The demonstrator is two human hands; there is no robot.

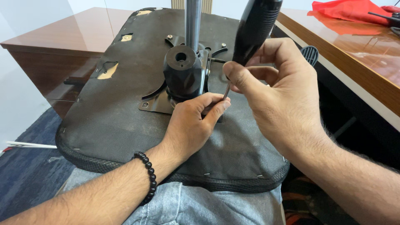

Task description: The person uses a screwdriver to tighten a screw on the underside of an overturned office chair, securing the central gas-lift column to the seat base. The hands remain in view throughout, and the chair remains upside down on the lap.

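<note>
Step in hand: fastener work at the front edge of the black mounting plate (155,103), judged by tool position.
Right hand (275,96): clenched around the black screwdriver (254,31), shaft pointing down at the plate.
Left hand (193,121): fingertips pinched at the shaft tip, steadying it on the plate.
Seat location: the upturned chair seat (125,121) rested on the person's lap, underside up.
Next move: appeared to need firm downward pressure, tip kept seated.
Obstructions: black tilt housing (183,73) and chrome column (193,23) stood just behind the tip.
Surroundings: wooden desk (354,54) right, red cloth (350,10) on it; wooden cabinet (54,50) left.
</note>
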